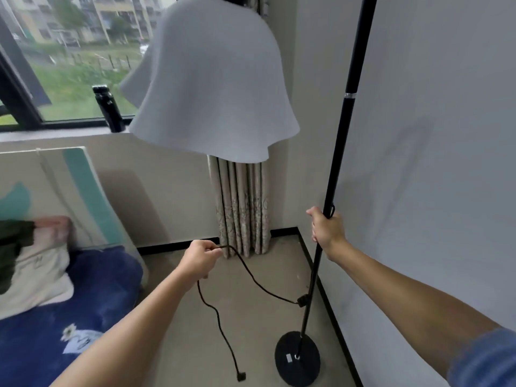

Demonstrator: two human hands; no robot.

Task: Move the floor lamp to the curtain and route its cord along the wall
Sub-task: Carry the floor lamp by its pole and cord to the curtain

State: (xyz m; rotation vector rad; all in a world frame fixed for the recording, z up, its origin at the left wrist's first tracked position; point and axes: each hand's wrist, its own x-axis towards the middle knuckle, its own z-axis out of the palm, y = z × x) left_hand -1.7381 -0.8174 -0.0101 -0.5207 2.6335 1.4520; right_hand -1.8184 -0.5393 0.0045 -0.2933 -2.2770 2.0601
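Black lamp pole (339,152) gripped by right hand (328,229); left hand (199,259) pinches cord (251,277).

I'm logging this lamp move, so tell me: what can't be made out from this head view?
- Lamp pole top: cut off by the upper frame edge.
- Curtain upper part: hidden behind the lampshade.
- Wall socket: none in view.
- Label on the base: too small.

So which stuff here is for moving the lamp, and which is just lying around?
For the job:
- lamp pole, held by the right hand
- round base
- cord, held by the left hand
- plug
- curtain

Just lying around:
- pillow
- blue blanket
- black bottle
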